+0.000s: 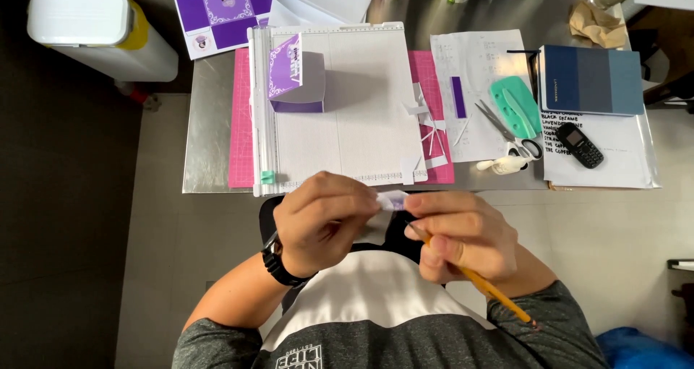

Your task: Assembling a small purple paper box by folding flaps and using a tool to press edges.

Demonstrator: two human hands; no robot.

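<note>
We see a small paper piece at centre frame, just below the table edge, pinched between both hands. It's white with a pale purple tint, folded or crumpled, mostly hidden by fingertips. Left hand, black watch on the wrist, fingers clenched on the piece's left side. Right hand grips its right side with thumb and forefinger, and also holds a yellow pencil slanting toward lower right. Above, a paper trimmer carries a purple-and-white box.
</note>
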